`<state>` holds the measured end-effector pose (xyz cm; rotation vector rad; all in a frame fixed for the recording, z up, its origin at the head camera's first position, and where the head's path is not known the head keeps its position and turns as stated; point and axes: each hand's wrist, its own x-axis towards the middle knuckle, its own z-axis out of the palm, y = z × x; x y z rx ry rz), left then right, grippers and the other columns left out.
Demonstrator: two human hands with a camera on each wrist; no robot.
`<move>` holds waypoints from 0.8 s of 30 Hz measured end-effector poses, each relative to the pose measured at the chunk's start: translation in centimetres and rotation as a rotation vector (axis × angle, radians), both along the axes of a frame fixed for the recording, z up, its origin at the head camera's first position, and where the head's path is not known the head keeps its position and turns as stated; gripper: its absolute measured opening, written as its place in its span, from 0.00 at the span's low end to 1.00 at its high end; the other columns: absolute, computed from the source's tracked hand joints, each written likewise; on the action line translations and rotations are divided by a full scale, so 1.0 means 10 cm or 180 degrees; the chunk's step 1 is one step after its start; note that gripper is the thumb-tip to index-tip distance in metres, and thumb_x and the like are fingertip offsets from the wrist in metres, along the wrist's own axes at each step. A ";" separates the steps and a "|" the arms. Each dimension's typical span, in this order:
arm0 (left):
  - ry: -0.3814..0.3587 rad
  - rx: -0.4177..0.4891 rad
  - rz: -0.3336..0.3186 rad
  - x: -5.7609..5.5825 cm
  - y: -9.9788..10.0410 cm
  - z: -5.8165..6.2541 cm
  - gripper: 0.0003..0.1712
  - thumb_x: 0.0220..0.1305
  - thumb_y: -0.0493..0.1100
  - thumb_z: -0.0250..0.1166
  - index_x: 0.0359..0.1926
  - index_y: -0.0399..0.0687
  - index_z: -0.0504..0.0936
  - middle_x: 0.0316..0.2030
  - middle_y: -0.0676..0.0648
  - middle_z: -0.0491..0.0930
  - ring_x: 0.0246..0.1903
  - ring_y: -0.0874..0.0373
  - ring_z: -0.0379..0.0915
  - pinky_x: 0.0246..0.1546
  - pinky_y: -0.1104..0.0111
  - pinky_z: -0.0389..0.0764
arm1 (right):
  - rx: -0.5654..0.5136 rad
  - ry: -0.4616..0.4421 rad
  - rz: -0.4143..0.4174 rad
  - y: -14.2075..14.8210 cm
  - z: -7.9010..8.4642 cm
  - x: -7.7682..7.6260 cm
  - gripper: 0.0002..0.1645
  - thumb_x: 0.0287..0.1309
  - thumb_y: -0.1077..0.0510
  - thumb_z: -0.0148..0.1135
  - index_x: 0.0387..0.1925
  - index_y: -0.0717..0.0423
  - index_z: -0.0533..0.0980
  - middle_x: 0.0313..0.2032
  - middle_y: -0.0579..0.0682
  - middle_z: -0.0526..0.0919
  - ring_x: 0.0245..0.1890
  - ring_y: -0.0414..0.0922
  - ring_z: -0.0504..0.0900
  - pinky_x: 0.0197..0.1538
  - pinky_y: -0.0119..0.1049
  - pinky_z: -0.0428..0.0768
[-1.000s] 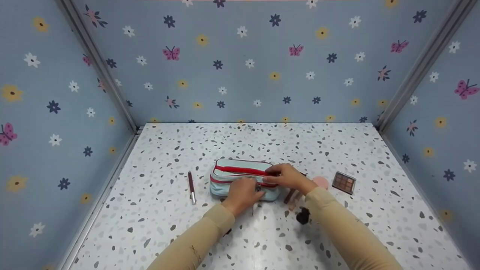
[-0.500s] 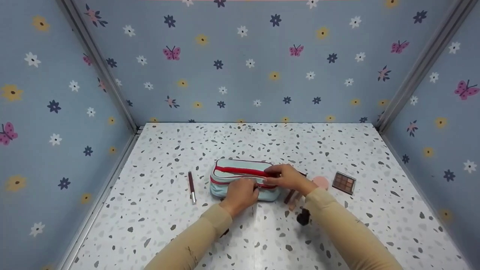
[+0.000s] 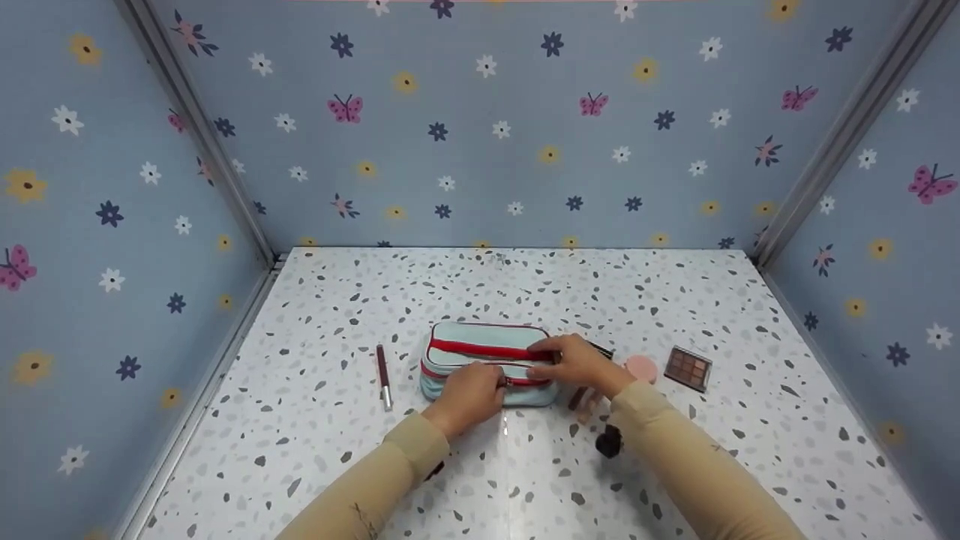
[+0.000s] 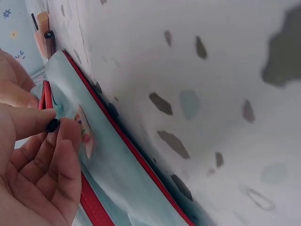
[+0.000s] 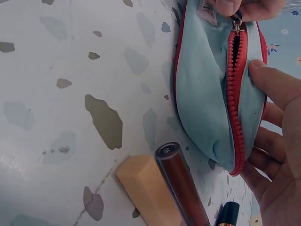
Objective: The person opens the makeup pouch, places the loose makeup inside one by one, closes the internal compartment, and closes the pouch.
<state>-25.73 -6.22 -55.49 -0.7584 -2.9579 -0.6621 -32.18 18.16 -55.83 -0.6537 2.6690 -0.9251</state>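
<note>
A pale blue cosmetic pouch [image 3: 491,335] with red piping and a red top handle sits mid-table. My left hand [image 3: 469,397] is at its front, where thumb and forefinger pinch the small black zipper pull [image 4: 52,125]. In the right wrist view the red zipper [image 5: 233,103] runs from the slider down to the pouch's end, its teeth parted in a narrow gap just behind the slider. My right hand [image 3: 577,363] grips the pouch's right end, thumb [image 5: 270,80] on the cloth beside the zipper and the other fingers behind the top edge.
Right of the pouch lie a dark red lip gloss tube [image 5: 181,183], a beige block [image 5: 148,188], a pink disc [image 3: 641,368] and an eyeshadow palette [image 3: 688,367]. A black item [image 3: 609,441] is by my right sleeve. Another dark red tube [image 3: 383,375] lies left.
My left hand has moved leftward along the pouch's front with the zipper pull, and its forearm has shifted left too. My right hand keeps its hold on the right end.
</note>
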 end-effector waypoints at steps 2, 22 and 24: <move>-0.0094 0.0040 -0.0020 0.00 -0.04 0.00 0.07 0.71 0.39 0.67 0.33 0.44 0.86 0.29 0.48 0.86 0.33 0.52 0.84 0.41 0.55 0.86 | -0.0009 -0.0004 0.0003 0.00 0.00 0.00 0.32 0.65 0.42 0.77 0.65 0.51 0.84 0.59 0.52 0.90 0.56 0.50 0.86 0.65 0.54 0.82; -0.0133 0.0134 -0.0159 0.03 -0.42 0.02 0.09 0.74 0.41 0.68 0.34 0.46 0.87 0.27 0.51 0.85 0.26 0.61 0.70 0.35 0.64 0.77 | 0.0099 0.0141 0.0013 -0.02 -0.03 0.03 0.34 0.64 0.39 0.77 0.65 0.49 0.84 0.60 0.52 0.89 0.60 0.53 0.86 0.69 0.55 0.81; -0.0121 0.0127 -0.0183 0.03 -0.43 0.02 0.09 0.73 0.40 0.68 0.32 0.46 0.86 0.26 0.51 0.84 0.25 0.61 0.69 0.33 0.64 0.76 | 0.0096 0.0170 0.0024 -0.01 -0.05 0.03 0.33 0.64 0.39 0.77 0.65 0.49 0.84 0.60 0.52 0.90 0.61 0.53 0.86 0.69 0.54 0.81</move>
